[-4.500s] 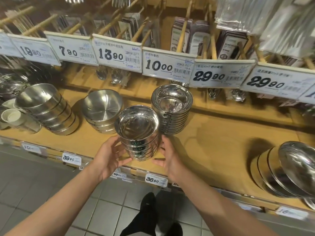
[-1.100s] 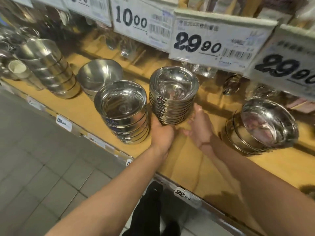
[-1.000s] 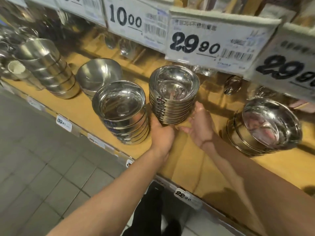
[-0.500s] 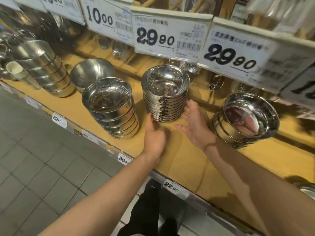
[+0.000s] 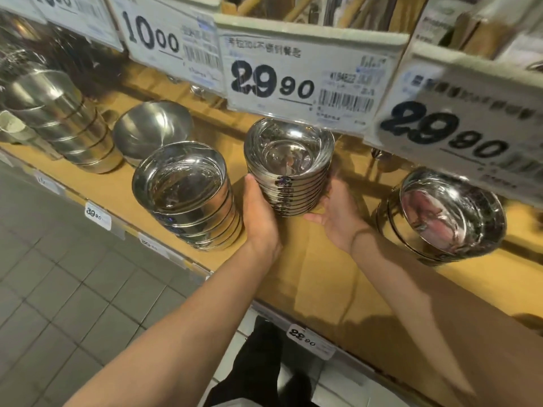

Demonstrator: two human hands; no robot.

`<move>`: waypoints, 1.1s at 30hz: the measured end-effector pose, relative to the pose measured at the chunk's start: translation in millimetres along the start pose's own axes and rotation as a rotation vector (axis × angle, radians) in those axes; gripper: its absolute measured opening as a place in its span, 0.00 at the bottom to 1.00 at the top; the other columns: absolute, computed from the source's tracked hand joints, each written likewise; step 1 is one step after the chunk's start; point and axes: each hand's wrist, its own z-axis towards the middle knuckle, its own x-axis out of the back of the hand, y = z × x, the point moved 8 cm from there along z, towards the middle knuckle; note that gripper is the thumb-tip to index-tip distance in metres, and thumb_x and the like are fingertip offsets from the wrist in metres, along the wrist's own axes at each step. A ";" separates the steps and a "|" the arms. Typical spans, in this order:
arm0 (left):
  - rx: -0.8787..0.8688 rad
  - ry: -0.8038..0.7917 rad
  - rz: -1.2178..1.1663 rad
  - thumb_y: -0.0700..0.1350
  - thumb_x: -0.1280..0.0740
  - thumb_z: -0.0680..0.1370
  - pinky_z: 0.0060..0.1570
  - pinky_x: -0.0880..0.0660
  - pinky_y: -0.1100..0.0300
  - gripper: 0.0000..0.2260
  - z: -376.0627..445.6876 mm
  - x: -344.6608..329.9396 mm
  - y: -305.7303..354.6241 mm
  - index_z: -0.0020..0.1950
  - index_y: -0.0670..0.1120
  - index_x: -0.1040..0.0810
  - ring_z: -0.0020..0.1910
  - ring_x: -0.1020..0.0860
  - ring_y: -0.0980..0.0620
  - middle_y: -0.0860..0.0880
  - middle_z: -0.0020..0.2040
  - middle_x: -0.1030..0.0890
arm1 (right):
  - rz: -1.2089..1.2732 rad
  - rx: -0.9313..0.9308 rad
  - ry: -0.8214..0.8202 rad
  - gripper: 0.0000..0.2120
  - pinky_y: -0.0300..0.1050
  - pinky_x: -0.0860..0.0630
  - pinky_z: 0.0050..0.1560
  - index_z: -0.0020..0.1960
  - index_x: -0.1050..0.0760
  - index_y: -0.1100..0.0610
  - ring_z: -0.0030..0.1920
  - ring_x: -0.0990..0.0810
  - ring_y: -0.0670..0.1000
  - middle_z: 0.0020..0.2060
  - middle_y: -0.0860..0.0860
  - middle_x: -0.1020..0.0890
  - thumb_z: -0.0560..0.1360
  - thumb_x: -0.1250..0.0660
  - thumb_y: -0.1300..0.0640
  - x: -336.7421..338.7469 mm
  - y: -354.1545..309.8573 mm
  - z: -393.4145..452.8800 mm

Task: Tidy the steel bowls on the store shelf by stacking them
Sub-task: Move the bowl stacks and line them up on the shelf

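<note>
On the wooden shelf, both hands clasp the stacked steel bowls.

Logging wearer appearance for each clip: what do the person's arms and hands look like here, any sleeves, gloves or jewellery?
Both forearms are bare up to the frame edge, with no sleeves in view. The left hand and right hand wear no gloves, and no rings, watch or bracelet show. A thin crease or line crosses the right wrist; I cannot tell if it is a band. Below, dark trousers are visible.
</note>
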 end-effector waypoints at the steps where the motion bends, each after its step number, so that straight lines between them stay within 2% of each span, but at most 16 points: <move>1: -0.004 0.001 0.000 0.60 0.51 0.85 0.75 0.35 0.47 0.24 -0.1 -0.4 0.6 0.73 0.51 0.27 0.69 0.26 0.53 0.52 0.68 0.22 | 0.010 -0.008 0.012 0.12 0.56 0.23 0.53 0.51 0.22 0.39 0.58 0.22 0.45 0.47 0.33 0.18 0.82 0.43 0.40 0.6 1.0 0.2; 4: -0.013 -0.014 0.019 0.59 0.51 0.85 0.74 0.34 0.45 0.24 -5.5 -3.5 0.9 0.72 0.50 0.26 0.68 0.25 0.51 0.50 0.67 0.21 | 0.050 -0.021 0.044 0.11 0.54 0.23 0.51 0.51 0.21 0.40 0.55 0.21 0.43 0.41 0.33 0.16 0.81 0.42 0.43 3.7 5.4 -3.8; 8: 0.016 -0.040 -0.018 0.59 0.49 0.85 0.73 0.34 0.45 0.24 -22.2 -2.6 -6.7 0.71 0.49 0.25 0.68 0.25 0.49 0.48 0.66 0.20 | 0.073 0.012 0.068 0.12 0.51 0.22 0.44 0.56 0.21 0.38 0.56 0.20 0.41 0.48 0.33 0.16 0.80 0.41 0.38 12.3 9.4 -21.9; 13: 0.018 -0.064 0.014 0.58 0.49 0.85 0.74 0.35 0.44 0.24 -51.3 5.8 -19.1 0.73 0.47 0.27 0.70 0.27 0.48 0.47 0.69 0.22 | 0.076 0.022 0.028 0.14 0.50 0.22 0.47 0.61 0.24 0.34 0.58 0.23 0.40 0.55 0.32 0.20 0.81 0.44 0.35 26.1 25.7 -50.9; 16: 0.041 -0.068 0.054 0.60 0.48 0.84 0.75 0.37 0.45 0.24 -71.4 13.4 -27.6 0.76 0.49 0.30 0.72 0.29 0.50 0.49 0.72 0.25 | 0.080 0.023 0.007 0.12 0.49 0.24 0.47 0.57 0.24 0.31 0.59 0.24 0.38 0.52 0.30 0.19 0.81 0.45 0.35 35.0 37.6 -74.9; 17: 0.048 -0.084 0.049 0.59 0.48 0.84 0.75 0.36 0.45 0.24 -80.6 15.0 -29.7 0.76 0.50 0.30 0.72 0.28 0.50 0.49 0.71 0.25 | 0.086 0.023 0.011 0.12 0.49 0.24 0.47 0.57 0.24 0.31 0.58 0.24 0.38 0.51 0.30 0.18 0.81 0.45 0.35 38.4 41.9 -84.1; 21: 0.061 -0.167 0.104 0.59 0.46 0.84 0.74 0.35 0.44 0.23 -126.2 26.0 -33.4 0.76 0.51 0.31 0.71 0.28 0.52 0.51 0.71 0.24 | 0.126 0.008 0.059 0.17 0.50 0.24 0.46 0.66 0.26 0.38 0.59 0.25 0.40 0.58 0.35 0.21 0.82 0.45 0.37 54.6 60.4 -124.2; 25: 0.086 -0.257 0.189 0.55 0.45 0.85 0.66 0.25 0.47 0.18 -166.9 36.9 -40.5 0.69 0.49 0.25 0.63 0.22 0.53 0.51 0.63 0.19 | 0.136 0.028 0.069 0.11 0.55 0.24 0.56 0.58 0.26 0.33 0.57 0.27 0.38 0.55 0.33 0.23 0.82 0.46 0.36 77.5 78.3 -167.4; 27: 0.106 -0.292 0.219 0.55 0.45 0.85 0.54 0.18 0.55 0.18 -183.0 35.1 -46.7 0.67 0.47 0.25 0.54 0.18 0.58 0.52 0.57 0.16 | 0.152 0.031 0.087 0.11 0.59 0.24 0.60 0.58 0.27 0.33 0.56 0.27 0.37 0.54 0.33 0.24 0.82 0.46 0.36 90.6 85.3 -185.5; 29: 0.127 -0.324 0.255 0.55 0.45 0.85 0.46 0.18 0.59 0.19 -195.7 30.0 -54.7 0.65 0.45 0.25 0.49 0.17 0.60 0.51 0.55 0.16 | 0.182 0.026 0.129 0.11 0.60 0.24 0.61 0.58 0.26 0.36 0.54 0.25 0.37 0.52 0.33 0.22 0.82 0.45 0.37 105.4 90.1 -198.7; 31: 0.160 -0.364 0.282 0.56 0.45 0.84 0.46 0.18 0.58 0.19 -207.7 21.4 -65.0 0.64 0.44 0.25 0.47 0.17 0.59 0.49 0.55 0.16 | 0.203 0.023 0.205 0.13 0.60 0.22 0.57 0.55 0.23 0.40 0.51 0.23 0.38 0.47 0.33 0.19 0.82 0.45 0.38 125.6 94.0 -209.7; 33: 0.185 -0.411 0.317 0.57 0.46 0.84 0.51 0.18 0.54 0.19 -218.2 10.3 -74.9 0.63 0.46 0.25 0.52 0.18 0.55 0.49 0.55 0.16 | 0.202 0.038 0.259 0.16 0.61 0.19 0.55 0.55 0.22 0.43 0.52 0.20 0.43 0.47 0.37 0.16 0.83 0.45 0.39 147.0 94.9 -219.3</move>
